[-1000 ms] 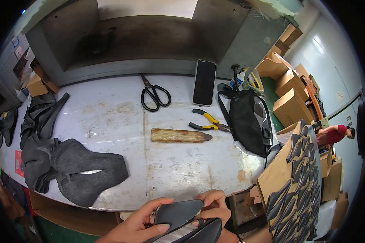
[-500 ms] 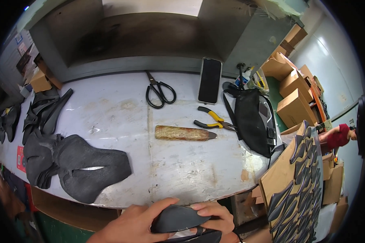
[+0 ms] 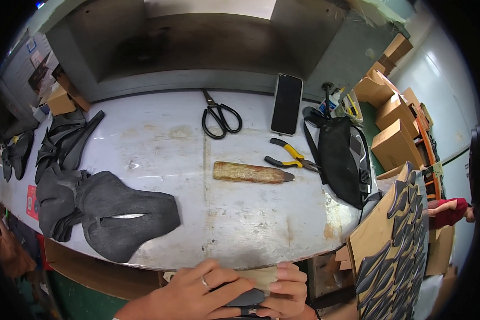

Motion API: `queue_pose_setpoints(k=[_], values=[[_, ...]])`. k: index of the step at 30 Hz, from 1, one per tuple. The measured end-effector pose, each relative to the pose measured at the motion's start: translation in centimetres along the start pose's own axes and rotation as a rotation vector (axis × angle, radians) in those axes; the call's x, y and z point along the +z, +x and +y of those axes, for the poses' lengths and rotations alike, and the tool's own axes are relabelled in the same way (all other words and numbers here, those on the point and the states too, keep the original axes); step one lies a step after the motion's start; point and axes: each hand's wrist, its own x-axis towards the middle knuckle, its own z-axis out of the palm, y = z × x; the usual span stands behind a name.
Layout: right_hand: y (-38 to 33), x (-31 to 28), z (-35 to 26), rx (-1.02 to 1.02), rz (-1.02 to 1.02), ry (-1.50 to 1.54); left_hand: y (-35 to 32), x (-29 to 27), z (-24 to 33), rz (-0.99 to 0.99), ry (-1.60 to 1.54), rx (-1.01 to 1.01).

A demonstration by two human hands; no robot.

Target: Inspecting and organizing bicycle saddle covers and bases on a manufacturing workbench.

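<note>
At the bottom of the head view, my left hand [image 3: 189, 294], with a ring on one finger, and my right hand [image 3: 287, 292] close round a black curved piece [image 3: 246, 297]. The piece is smooth, and my fingers cover most of it; its kind is hard to tell. Pale cream material [image 3: 263, 276] shows along its far side, between my fingertips. The hold is just off the table's near edge. To the left on the table lies a broad black cover-like piece [image 3: 125, 205] with a slit, against a stack of similar black pieces [image 3: 61, 202].
Black-handled scissors [image 3: 221, 118], a phone [image 3: 287, 104], yellow-and-black pliers [image 3: 288, 154], a tape-wrapped tool [image 3: 248, 173] and a black pouch [image 3: 338, 160] lie on the white table [image 3: 165, 144]. A board [image 3: 368, 242] with black pieces leans at right; a person in red [image 3: 448, 212] stands beyond.
My hands have turned the black piece, so its broad dark face is mostly covered and cream material shows on the far side. My left fingers have moved across its top. The view has shifted slightly.
</note>
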Motion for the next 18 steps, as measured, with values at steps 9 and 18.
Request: queue_pose_setpoints(k=[9,18], values=[[1.4,0.4,-0.1,-0.141,0.064,0.002,-0.6,0.1,-0.1,0.006,-0.026,0.039],[0.0,0.2,-0.4,-0.092,0.095,0.051,-0.4,0.4,0.4,0.046,0.028,0.02]])
